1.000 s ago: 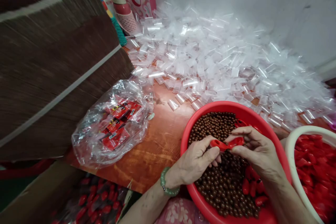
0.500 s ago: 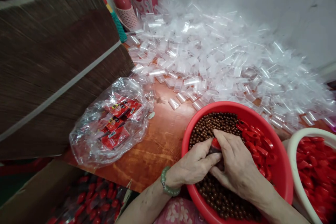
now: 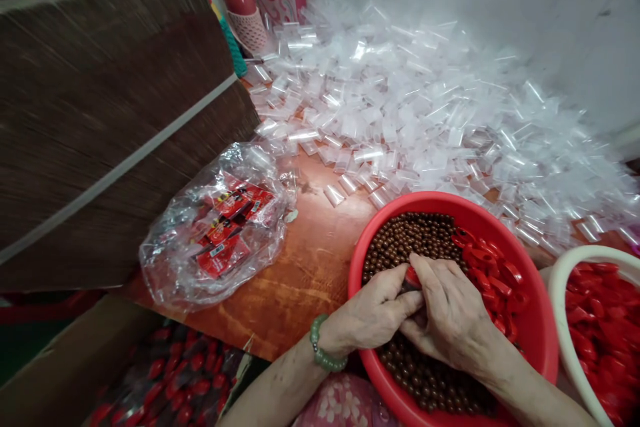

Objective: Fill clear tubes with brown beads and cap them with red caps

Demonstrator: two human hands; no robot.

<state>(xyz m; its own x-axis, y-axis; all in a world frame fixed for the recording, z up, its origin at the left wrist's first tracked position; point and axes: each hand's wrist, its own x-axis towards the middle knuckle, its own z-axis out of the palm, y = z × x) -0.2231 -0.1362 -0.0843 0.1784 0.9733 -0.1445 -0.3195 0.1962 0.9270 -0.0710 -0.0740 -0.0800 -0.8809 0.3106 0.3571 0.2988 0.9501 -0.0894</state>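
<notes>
Both hands meet over a red basin (image 3: 354,273) that holds brown balls (image 3: 415,240) and red plastic caps (image 3: 493,280). My left hand (image 3: 377,310), with a green bead bracelet (image 3: 320,347) on its wrist, has its fingers closed round a small clear tube with a red cap (image 3: 412,275). My right hand (image 3: 453,313) wraps the same tube from the other side, its fingertips against the cap. Most of the tube is hidden by the fingers.
Clear plastic sleeves (image 3: 400,100) are heaped along the wall. A plastic bag with red packets (image 3: 225,227) lies left of the basin, beside strapped cardboard (image 3: 110,120). At right stands a white bucket (image 3: 560,300) of red caps; capped tubes (image 3: 175,373) fill a box below.
The view has shifted slightly, so the surroundings sit a little further right. Both hands remain on the tube, and the fingers cover slightly more of its red cap.
</notes>
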